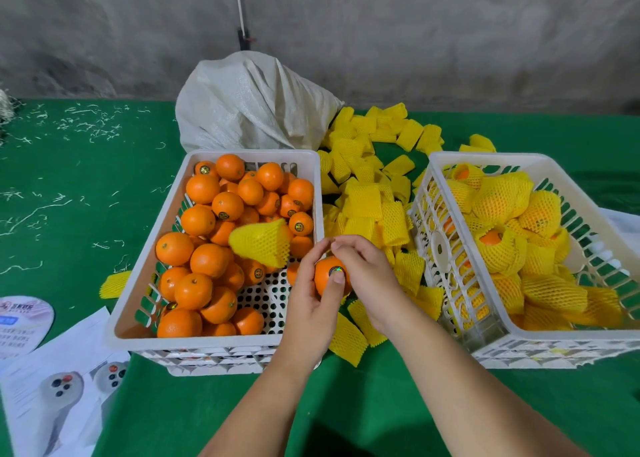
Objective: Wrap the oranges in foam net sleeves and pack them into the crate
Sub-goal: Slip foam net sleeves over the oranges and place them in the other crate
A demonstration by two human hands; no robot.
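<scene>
An orange (329,276) is held between both hands, just off the left crate's (214,344) right rim. It's cupped from below by the left hand (311,301), thumb pressed on its sticker, and pinched at the top by the right hand (363,269). Loose sleeves (367,200) are piled behind; wrapped ones are packed in the right crate (440,166).

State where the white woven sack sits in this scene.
In the head view the white woven sack stands on the green table at the back, just behind the left crate of bare oranges, with loose yellow foam sleeves at its right.
</scene>
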